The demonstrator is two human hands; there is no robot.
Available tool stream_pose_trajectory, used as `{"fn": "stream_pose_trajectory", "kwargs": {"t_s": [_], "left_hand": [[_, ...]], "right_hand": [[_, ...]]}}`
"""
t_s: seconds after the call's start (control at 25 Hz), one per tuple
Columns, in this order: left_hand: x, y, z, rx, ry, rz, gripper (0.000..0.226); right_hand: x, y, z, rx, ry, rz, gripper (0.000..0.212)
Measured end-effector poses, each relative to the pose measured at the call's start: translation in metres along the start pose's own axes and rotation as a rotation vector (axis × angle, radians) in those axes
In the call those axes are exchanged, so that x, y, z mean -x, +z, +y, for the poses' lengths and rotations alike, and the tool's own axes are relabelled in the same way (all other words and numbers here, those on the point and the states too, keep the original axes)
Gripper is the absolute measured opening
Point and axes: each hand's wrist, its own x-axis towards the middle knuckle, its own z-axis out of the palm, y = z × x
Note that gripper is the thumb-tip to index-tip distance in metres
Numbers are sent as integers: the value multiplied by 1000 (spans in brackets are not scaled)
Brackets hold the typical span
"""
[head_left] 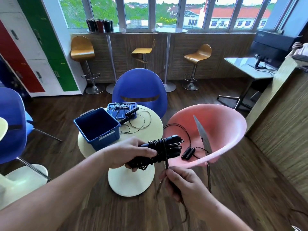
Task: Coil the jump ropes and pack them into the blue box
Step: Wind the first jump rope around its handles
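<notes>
Past my fingers the round worktop [155,129] carries the blue box [97,126], open and empty w/ its lid [119,108] behind it, an uncoiled rope [133,120] loose beside it; to their right a third rope [188,152] sits on the pink chair [216,124]. Mid-coil, I reckon: left hand [128,154] clenched around the handles of the wrapped jump rope [160,150], right hand [181,182] pinching its free cord just below. Next I'd need to finish the last turns, tuck the end, then drop it in the box ahead-left.
</notes>
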Motion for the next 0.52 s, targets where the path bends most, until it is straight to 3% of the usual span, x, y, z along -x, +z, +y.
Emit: {"fn": "stream_pose_trajectory", "kwargs": {"t_s": [0.16,0.28,0.4,0.52], "left_hand": [[0,2,1,39,20,-18,45],[7,3,5,110,58,-70,48],[16,-2,15,105,64,-151,57],[25,-4,25,-79,-13,-227,49]], "right_hand": [[-4,-7,1,33,18,-19,36],[-15,-25,0,67,49,-129,49],[-31,-50,-14,135,109,-281,36],[-51,-66,-48,516,177,-369,16]]}}
